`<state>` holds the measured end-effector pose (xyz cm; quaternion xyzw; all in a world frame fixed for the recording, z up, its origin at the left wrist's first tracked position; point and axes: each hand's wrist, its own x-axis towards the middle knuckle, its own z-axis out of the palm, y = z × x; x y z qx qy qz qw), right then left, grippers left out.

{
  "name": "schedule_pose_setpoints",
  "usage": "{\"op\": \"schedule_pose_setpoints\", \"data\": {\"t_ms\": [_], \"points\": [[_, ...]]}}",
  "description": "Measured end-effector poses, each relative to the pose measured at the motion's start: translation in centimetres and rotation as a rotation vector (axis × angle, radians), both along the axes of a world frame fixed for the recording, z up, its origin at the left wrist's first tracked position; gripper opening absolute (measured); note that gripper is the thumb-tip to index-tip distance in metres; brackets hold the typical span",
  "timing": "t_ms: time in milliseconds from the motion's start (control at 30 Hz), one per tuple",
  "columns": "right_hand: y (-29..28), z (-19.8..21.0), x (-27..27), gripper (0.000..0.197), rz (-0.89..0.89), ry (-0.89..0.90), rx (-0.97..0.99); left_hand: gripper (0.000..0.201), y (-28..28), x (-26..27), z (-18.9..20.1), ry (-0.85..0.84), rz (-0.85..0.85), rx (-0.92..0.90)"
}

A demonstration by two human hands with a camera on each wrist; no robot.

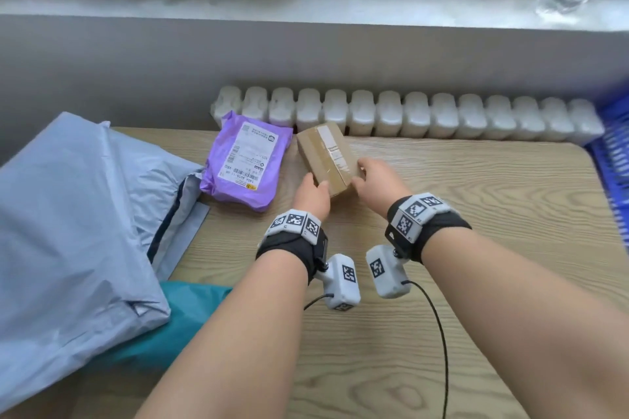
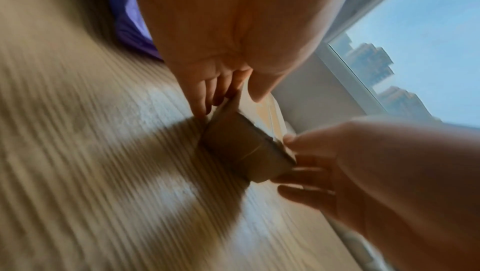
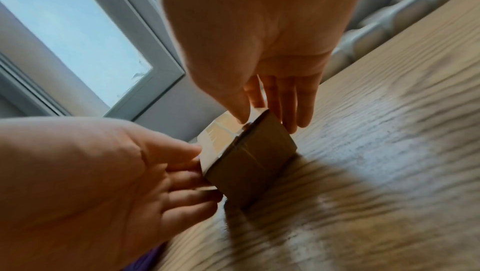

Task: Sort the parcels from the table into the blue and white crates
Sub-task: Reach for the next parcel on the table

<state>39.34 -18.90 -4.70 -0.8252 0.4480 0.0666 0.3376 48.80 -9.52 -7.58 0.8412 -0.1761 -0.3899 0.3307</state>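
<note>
Both hands at centre of the head view, closed in on one cardboard box [image 1: 326,156]. Left hand [image 1: 311,196] takes the box's near left corner, thumb on top, fingers [image 2: 205,94] down its left side. Right hand [image 1: 376,182] takes the near right corner, thumb on the top edge, fingers [image 3: 291,99] fairly straight against the right side. The grip is two-handed, the box pinched between them. Wrist views are blurred; the box seems to sit on or just above the counter [image 1: 476,214], I cannot tell which.

Progress, judged from what lies about: early to middle. Parcels on the counter yet to be sorted:
- purple mailer [image 1: 243,161], just left of the box, label up
- large pale blue mailer [image 1: 78,214], filling the left of the frame, overhanging the counter edge
- teal bag [image 1: 177,320], lower left, mostly under the blue one

Blue crate [image 1: 612,160] shows at the right edge, cut off by the frame; its contents are not visible. No white crate is in any view, so what has already been sorted cannot be counted.

The box looks like the parcel in hand; at least three more remain after it. Which crate it belongs to cannot be told from these pictures.
</note>
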Motion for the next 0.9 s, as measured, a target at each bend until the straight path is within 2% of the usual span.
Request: {"op": "schedule_pose_setpoints", "data": {"t_ms": [133, 267, 333, 467, 600, 733, 800, 833, 900], "points": [[0.9, 1.1, -2.1, 0.041, -0.084, -0.052, 0.059, 0.039, 0.8, -1.2, 0.5, 0.147, 0.164, -0.129], [1.6, 3.5, -5.2, 0.040, -0.111, -0.165, 0.076, 0.006, 1.7, -3.4, 2.4, 0.304, 0.325, -0.302], [1.9, 5.3, -7.1, 0.039, -0.119, -0.240, 0.069, 0.009, 2.0, -4.7, 4.0, 0.327, 0.357, -0.382], [2.3, 9.0, -11.0, 0.040, -0.069, -0.356, 0.028, 0.020, 3.3, -8.1, 8.8, 0.178, 0.389, -0.458], [2.7, 12.3, -15.3, 0.050, 0.017, -0.447, -0.032, 0.052, 4.3, -12.3, 13.0, 0.139, 0.395, -0.533], [3.5, 14.9, -19.1, 0.075, 0.133, -0.479, -0.105, 0.046, 5.0, -16.4, 16.6, 0.094, 0.355, -0.580], [4.2, 16.1, -20.6, 0.092, 0.160, -0.461, -0.125, 0.058, 5.3, -18.2, 18.1, 0.047, 0.356, -0.587], [4.5, 16.5, -21.2, 0.095, 0.159, -0.456, -0.126, 0.063, 5.6, -18.9, 18.7, 0.022, 0.347, -0.594], [5.0, 17.6, -22.5, 0.084, 0.141, -0.480, -0.103, 0.058, 6.1, -20.1, 19.5, -0.022, 0.319, -0.624]]}}
